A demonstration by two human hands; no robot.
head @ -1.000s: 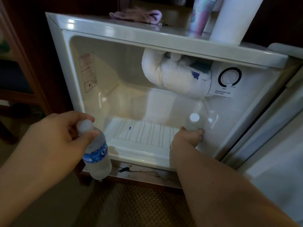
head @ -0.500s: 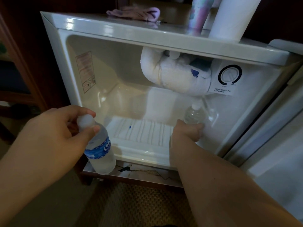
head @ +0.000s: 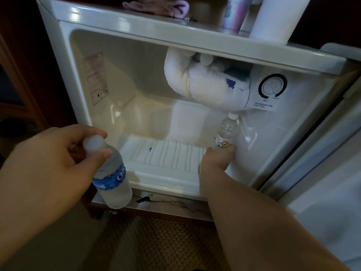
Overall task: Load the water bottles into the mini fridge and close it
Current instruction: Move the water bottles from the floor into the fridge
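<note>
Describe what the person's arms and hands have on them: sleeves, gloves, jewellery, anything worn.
Both forearms are bare as far as the frame shows: no sleeves in view. The left hand and right hand wear no gloves, and no rings, watch or bracelet show on the sides facing the camera. The light is dim, so small details could be missed.

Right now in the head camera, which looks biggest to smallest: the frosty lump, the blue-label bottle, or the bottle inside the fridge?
1. Frosty lump
2. Blue-label bottle, though it is nearer the camera, so its lead is unsure
3. Bottle inside the fridge, partly hidden by the right hand
</note>
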